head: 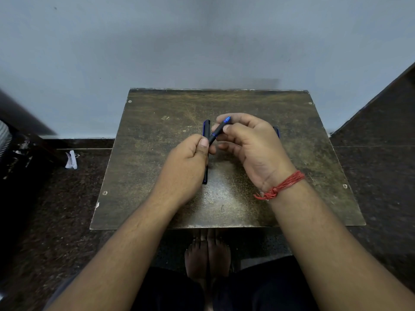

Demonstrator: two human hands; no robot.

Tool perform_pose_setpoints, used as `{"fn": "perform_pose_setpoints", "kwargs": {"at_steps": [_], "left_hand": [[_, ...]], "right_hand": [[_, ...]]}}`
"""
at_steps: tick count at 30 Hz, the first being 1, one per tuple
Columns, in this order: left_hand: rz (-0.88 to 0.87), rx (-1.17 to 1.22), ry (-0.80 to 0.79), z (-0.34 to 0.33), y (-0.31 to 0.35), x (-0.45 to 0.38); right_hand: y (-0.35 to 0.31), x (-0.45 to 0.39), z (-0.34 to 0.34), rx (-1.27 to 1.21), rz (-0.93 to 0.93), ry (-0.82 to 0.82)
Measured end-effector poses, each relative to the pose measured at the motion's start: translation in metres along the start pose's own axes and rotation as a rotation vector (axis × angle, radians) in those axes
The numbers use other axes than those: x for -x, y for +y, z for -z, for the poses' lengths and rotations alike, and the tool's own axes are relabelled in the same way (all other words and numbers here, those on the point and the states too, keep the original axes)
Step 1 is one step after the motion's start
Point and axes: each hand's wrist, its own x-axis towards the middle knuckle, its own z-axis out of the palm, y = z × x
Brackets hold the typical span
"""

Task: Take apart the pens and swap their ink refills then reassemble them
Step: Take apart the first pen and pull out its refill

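Both hands hold one dark pen [219, 130] with a blue tip, tilted up to the right above the small table [157, 176]. My left hand [189, 162] grips its lower end in closed fingers. My right hand [251, 142] pinches the grip section near the blue tip. A second dark blue pen [206, 127] lies on the table pointing away from me, its middle hidden under my left hand, its near end at the wrist. A small blue piece [277, 131] shows just behind my right hand; I cannot tell what it is.
The worn brown table stands against a pale wall [202, 41]. Dark speckled floor surrounds it, with a scrap of white paper [71, 160] on the left. Bare feet [207, 254] rest under the table's near edge. A red thread band [280, 186] circles my right wrist.
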Motion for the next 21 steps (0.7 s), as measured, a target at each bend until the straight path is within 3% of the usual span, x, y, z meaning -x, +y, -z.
{"fn": "perform_pose_setpoints", "kwargs": {"at_steps": [10, 17, 21], "left_hand": [[-0.003, 0.003, -0.003, -0.0012, -0.0012, -0.0004], [-0.011, 0.002, -0.012, -0.0004, -0.0001, 0.0004], [-0.017, 0.025, -0.02, -0.0011, -0.0016, -0.0005]], "right_hand": [[0.0028, -0.0005, -0.0018, 0.067, 0.023, 0.058], [-0.0029, 0.0001, 0.0014, -0.059, -0.023, -0.028], [-0.0004, 0.0002, -0.0004, 0.015, -0.006, 0.032]]}}
